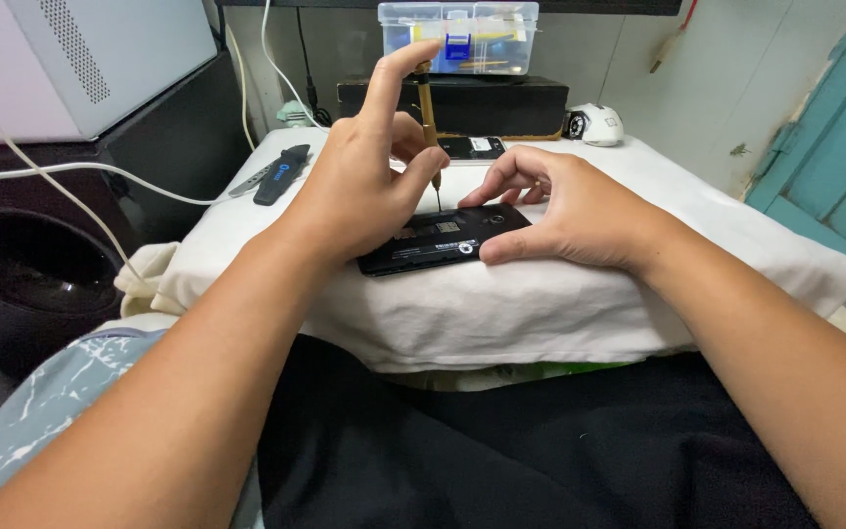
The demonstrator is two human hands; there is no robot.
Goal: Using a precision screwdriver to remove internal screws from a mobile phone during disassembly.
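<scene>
On white cloth (560,294), left hand (359,191) gripping screwdriver (427,118), right hand (565,211) on phone (423,243).

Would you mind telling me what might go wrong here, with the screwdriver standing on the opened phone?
1. The left hand holds the thin screwdriver upright, one fingertip on its top; the tip could slip and scratch the phone's exposed inside.
2. The phone lies on a soft white cushion near its front edge, steadied only by the right hand; it may tilt or slide under pressure.
3. A loosened screw could vanish in the cloth folds.

Phone's (443,238) right end under hand (565,211)
</scene>
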